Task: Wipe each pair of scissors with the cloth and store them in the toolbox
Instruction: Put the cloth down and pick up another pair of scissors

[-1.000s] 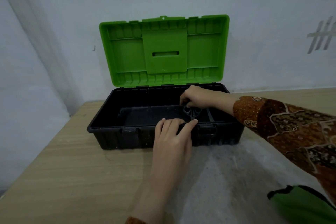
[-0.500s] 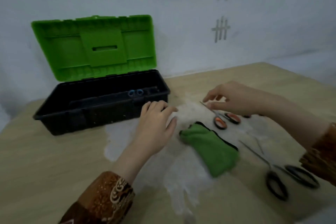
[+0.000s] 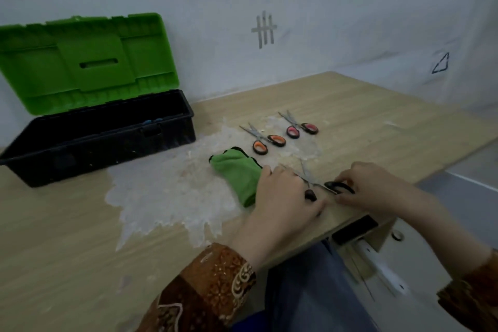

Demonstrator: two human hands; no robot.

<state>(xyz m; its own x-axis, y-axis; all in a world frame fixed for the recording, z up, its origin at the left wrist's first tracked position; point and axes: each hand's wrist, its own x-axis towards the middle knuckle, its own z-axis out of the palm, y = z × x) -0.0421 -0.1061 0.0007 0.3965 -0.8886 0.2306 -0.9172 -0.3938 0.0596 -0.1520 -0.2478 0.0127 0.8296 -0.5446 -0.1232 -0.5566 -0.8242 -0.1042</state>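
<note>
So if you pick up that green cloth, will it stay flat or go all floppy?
Probably floppy: the green cloth lies in a soft, rumpled fold on the table, so it would likely droop. It looks light. Being fabric, it probably won't slide or roll, unlike the black scissors under both hands.

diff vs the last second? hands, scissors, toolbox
Both hands left the toolbox, where they placed blue-handled scissors, and came to the black-handled scissors near the table edge. The right hand now pinches its handle; the left hand rests across its blades. Unchanged: lid open, green cloth, orange-handled scissors, pink-handled scissors.
</note>
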